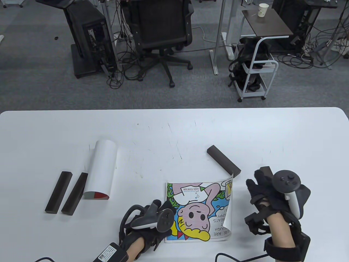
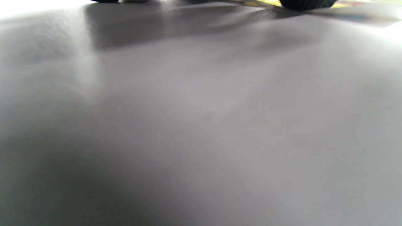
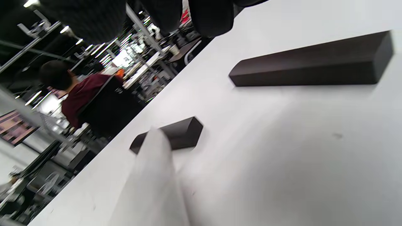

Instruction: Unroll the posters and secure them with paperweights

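Table view: left hand (image 1: 152, 218) presses poster (image 1: 200, 210) (flat)

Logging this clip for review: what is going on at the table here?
A person is flattening a cartoon poster. The left hand presses on its left edge, while its right edge curls up unweighted. The right hand hovers over a dark paperweight bar just right of the poster; another bar lies by the poster's far corner. A second poster, still partly rolled, waits at left beside two more bars.
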